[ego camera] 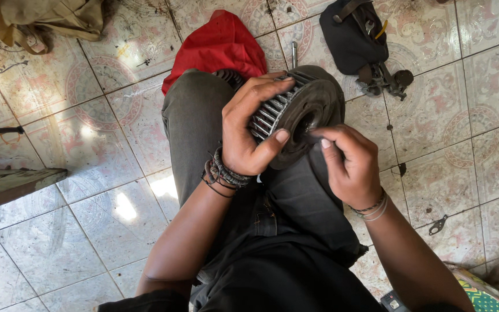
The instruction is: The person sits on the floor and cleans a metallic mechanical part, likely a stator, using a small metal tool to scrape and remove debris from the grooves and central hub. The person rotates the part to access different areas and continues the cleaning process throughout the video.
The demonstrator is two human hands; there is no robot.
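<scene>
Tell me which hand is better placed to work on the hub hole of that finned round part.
Right, probably. The right hand has its fingertips at the centre hole of the finned round part. The left hand is wrapped over the fins, steadying the part on the knee.

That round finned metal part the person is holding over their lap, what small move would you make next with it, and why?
Probably press the right hand's fingertips a little deeper into the dark centre hole of the round finned part. They already sit at the hole's edge, while the left hand wraps the finned rim and steadies the part above the knee, so the hub seems to be what is being worked on.
</scene>
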